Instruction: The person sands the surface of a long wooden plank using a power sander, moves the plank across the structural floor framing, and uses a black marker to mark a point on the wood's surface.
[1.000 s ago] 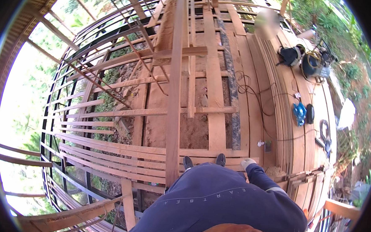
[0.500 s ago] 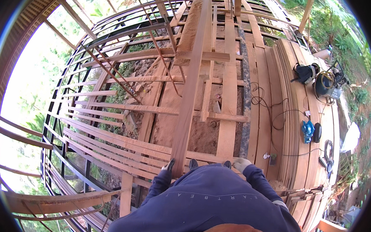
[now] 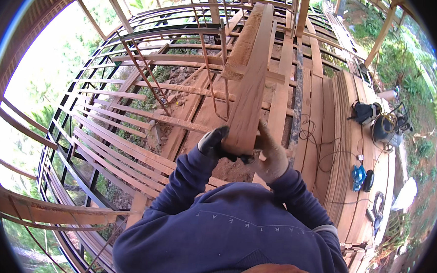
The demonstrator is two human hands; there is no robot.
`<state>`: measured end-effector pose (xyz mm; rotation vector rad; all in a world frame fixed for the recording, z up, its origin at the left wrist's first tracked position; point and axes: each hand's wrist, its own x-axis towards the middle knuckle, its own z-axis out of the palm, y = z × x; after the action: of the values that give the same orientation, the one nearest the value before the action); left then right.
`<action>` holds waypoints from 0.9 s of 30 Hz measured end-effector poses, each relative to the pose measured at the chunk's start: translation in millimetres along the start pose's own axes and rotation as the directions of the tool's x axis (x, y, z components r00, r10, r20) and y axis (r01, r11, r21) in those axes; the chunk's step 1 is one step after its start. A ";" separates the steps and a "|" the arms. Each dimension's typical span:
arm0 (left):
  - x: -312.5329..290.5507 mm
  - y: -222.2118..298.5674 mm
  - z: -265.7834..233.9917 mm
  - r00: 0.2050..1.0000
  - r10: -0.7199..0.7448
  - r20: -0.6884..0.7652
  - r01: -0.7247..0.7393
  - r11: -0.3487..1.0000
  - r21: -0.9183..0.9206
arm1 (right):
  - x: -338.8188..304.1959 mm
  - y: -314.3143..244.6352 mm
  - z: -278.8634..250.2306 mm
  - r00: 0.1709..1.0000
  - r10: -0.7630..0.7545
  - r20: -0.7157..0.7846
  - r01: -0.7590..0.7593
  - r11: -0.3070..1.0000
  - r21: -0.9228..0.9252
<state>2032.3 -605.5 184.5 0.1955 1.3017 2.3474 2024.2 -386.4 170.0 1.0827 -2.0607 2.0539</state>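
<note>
A long reddish wooden plank (image 3: 251, 84) runs away from me over a timber floor frame. Both my gloved hands grip its near end, raised in front of my chest. My left hand (image 3: 212, 142), in a dark glove, holds the plank's left edge. My right hand (image 3: 272, 156), in a tan glove, clasps its right edge and underside. My blue sleeves come up from the lower edge.
Open joists (image 3: 176, 90) and rebar (image 3: 143, 66) lie below, with gaps down to soil. Laid boards (image 3: 327, 142) form a deck on the right, carrying a blue power tool (image 3: 359, 174), cables and black tools (image 3: 365, 113). A curved slatted railing (image 3: 104, 145) bounds the left.
My hands have come up into view, lifting the plank's near end toward my chest; earlier they were hidden behind my body. The view has tilted up and to the left.
</note>
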 end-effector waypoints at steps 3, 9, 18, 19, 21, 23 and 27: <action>11.7 31.0 30.9 0.972 0.140 0.189 -0.142 0.990 -0.004 | 15.4 -29.9 -0.8 0.977 -0.074 -0.199 0.110 0.979 0.174; 36.2 71.0 48.4 0.879 0.297 0.373 -0.373 0.916 0.150 | 57.1 -80.7 -2.7 0.919 -0.167 -0.357 0.196 0.979 0.047; 50.9 92.7 55.4 0.854 0.397 0.337 -0.448 0.890 0.084 | 89.1 -82.8 -3.3 0.849 -0.335 -0.408 0.313 0.942 -0.122; 51.9 96.9 55.4 0.844 0.404 0.354 -0.465 0.879 0.104 | 92.9 -85.1 -3.7 0.840 -0.356 -0.409 0.311 0.934 -0.176; 58.8 98.0 53.3 0.819 0.419 0.392 -0.447 0.894 -0.021 | 96.3 -84.2 -10.0 0.823 -0.392 -0.411 0.295 0.913 -0.281; 71.2 94.9 45.2 0.800 0.469 0.374 -0.506 0.863 -0.001 | 100.5 -86.9 -6.9 0.815 -0.378 -0.439 0.279 0.920 -0.275; 63.9 110.1 45.6 0.836 0.433 0.338 -0.496 0.859 0.127 | 109.2 -87.3 -3.5 0.820 -0.360 -0.444 0.283 0.931 -0.232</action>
<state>1956.0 -592.0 295.3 1.0054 1.4675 2.4203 1982.7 -420.9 299.0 0.7322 -1.6257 1.7352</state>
